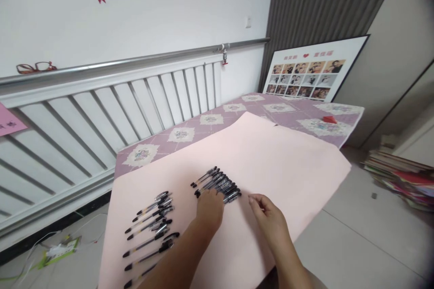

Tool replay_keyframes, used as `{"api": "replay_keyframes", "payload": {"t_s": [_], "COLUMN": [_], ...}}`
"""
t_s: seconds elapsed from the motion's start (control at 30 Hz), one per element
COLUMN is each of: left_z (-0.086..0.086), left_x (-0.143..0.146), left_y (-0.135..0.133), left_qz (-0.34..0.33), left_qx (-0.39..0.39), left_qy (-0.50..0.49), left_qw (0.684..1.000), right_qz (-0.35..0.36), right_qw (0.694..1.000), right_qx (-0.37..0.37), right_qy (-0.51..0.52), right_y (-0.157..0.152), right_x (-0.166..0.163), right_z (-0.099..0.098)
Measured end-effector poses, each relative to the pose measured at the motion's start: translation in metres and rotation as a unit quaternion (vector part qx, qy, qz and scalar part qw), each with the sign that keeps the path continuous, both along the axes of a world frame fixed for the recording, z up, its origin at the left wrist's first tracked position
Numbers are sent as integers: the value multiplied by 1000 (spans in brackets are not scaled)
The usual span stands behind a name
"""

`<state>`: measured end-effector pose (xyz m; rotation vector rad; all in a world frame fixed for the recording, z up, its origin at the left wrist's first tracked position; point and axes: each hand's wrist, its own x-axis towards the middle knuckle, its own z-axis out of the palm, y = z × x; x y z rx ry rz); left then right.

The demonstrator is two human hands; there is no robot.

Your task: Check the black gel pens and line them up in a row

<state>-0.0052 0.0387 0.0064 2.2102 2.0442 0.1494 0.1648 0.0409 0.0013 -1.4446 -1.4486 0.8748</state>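
Observation:
My left hand (210,210) lies over the near side of a tight row of black-capped clear pens (217,180), its fingers bent down onto them. Its fingertips are partly hidden among the barrels. Just right of that row, my right hand (269,219) hovers by the cap ends, thumb and forefinger drawn together in a pinch with nothing visible between them. A looser column of similar pens (149,230) lies to the left, spaced apart, and my left forearm covers part of the nearest ones. All the pens rest on a large pale pink sheet (281,162).
Under the sheet is a table with a purple patterned cloth (210,119). A white radiator (135,104) and a metal pipe run behind it. A small red paper piece (329,119) sits at the far right corner. A photo board (305,72) leans behind; stacked papers (400,176) lie right.

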Motion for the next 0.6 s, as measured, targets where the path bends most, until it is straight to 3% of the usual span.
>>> {"api": "replay_keyframes", "payload": {"t_s": [0.33,0.47,0.6], "left_z": [6,16,23], "left_x": [2,-1,-8], "left_y": [-1,-12,-30], "left_qz": [36,44,40], "left_qx": [-8,-11,-18], "left_qy": [-48,-88,-140], "left_qw": [998,995,989], "right_qz": [-6,-13,75], "right_qw": [999,991,962], "right_qx": [-20,-61,-107], "right_qy": [39,118,239], "right_y": [1,2,-3], "right_x": [2,-4,-19], "right_z": [-3,-3,1]}}
